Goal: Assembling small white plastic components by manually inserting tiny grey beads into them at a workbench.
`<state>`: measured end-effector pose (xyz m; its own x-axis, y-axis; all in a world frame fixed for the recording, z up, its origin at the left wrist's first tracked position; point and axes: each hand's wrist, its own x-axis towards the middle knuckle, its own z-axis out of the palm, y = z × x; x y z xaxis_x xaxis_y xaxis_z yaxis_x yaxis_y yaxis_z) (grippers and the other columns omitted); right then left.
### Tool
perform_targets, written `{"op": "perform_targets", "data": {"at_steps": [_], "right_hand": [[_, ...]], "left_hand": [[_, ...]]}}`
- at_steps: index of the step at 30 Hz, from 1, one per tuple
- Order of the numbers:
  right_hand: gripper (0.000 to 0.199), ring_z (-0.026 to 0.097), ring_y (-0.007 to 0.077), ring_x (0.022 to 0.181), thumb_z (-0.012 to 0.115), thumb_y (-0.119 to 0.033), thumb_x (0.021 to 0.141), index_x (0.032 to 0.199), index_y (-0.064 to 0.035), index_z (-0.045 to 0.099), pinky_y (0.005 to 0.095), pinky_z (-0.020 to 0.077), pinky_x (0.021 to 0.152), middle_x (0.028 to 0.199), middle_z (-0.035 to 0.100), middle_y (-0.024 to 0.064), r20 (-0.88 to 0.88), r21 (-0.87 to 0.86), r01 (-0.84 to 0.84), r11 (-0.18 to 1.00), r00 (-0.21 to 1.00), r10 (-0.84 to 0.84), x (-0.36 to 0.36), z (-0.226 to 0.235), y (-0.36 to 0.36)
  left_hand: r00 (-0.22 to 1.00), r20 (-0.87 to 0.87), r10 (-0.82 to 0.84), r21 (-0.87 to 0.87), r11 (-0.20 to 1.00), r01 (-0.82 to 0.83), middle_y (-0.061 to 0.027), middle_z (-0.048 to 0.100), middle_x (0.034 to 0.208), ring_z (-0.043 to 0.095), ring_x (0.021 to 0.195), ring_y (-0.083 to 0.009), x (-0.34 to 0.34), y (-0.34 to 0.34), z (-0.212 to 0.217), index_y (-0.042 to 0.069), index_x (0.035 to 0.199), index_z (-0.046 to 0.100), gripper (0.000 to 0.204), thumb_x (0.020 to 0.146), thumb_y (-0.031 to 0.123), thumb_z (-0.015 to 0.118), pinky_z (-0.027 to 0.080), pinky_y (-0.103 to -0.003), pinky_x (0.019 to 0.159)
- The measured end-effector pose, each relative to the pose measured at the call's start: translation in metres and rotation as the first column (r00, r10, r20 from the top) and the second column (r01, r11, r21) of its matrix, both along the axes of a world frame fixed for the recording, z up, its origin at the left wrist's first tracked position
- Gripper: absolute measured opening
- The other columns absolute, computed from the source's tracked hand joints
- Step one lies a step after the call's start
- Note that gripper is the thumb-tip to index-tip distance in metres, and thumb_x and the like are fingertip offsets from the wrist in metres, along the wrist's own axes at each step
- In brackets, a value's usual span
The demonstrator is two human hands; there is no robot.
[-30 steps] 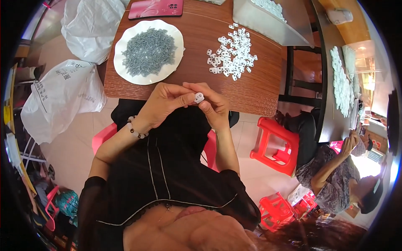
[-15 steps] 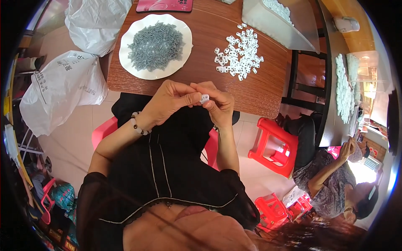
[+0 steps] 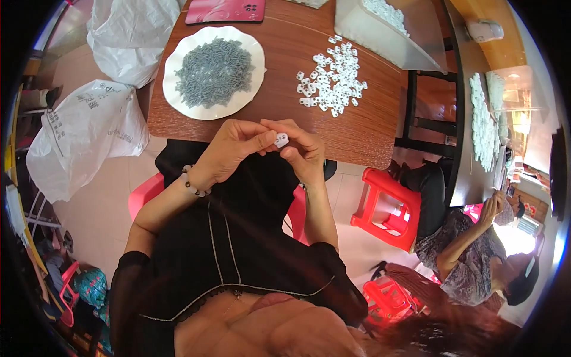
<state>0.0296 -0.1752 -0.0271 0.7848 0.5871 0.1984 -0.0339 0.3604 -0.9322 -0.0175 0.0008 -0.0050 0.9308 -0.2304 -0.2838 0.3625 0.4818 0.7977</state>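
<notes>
Between my two hands, just off the near edge of the table, is a small white plastic piece (image 3: 281, 140) with dark holes. My left hand (image 3: 239, 146) pinches it between thumb and fingers. My right hand (image 3: 304, 152) curls round its other side, index finger near the top and thumb a little apart below. Whether the right fingers hold a tiny part cannot be made out. Ahead on the left stands a scalloped white plate (image 3: 172, 98) heaped with small grey pins (image 3: 215, 71). A loose pile of similar white pieces (image 3: 333, 77) lies to its right.
A pink phone (image 3: 226, 11) lies at the table's (image 3: 279, 65) far left. A translucent bin (image 3: 380, 35) of white pieces stands far right. White sacks (image 3: 89, 137) sit on the floor at left, a red stool (image 3: 386, 208) at right. Another person (image 3: 470, 256) works at a neighbouring table.
My right thumb has moved away from the white piece, showing more of it. The piece has shifted slightly left. The whole view has shifted a little.
</notes>
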Motion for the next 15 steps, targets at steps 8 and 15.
{"op": "perform_targets", "data": {"at_steps": [8,15], "right_hand": [[0.023,0.063,0.0106,0.085,0.068,-0.006,0.083,0.106,-0.0033,0.07,0.0248,0.0501,0.074,0.093,0.07,0.0064,0.257,-0.329,0.379,0.865,0.917,-0.304,0.031,0.055,-0.016],[0.027,0.067,0.0223,0.073,0.066,-0.019,0.084,0.106,-0.0029,0.068,0.0307,0.0512,0.07,0.085,0.07,0.0141,0.884,-0.197,0.916,0.35,0.32,-0.34,0.189,0.126,-0.051]], "left_hand": [[0.995,-0.088,0.044,0.063,0.997,-0.039,-0.0028,0.067,0.085,0.059,0.077,-0.0066,0.001,0.004,0.004,0.001,0.099,0.069,0.031,0.094,0.03,0.06,0.045,-0.02,0.07],[0.996,-0.084,0.032,0.13,0.991,-0.021,-0.0021,0.067,0.083,0.059,0.074,-0.0059,-0.009,0.01,0.0,0.001,0.094,0.069,0.026,0.094,0.025,0.06,0.045,-0.02,0.067]]}}
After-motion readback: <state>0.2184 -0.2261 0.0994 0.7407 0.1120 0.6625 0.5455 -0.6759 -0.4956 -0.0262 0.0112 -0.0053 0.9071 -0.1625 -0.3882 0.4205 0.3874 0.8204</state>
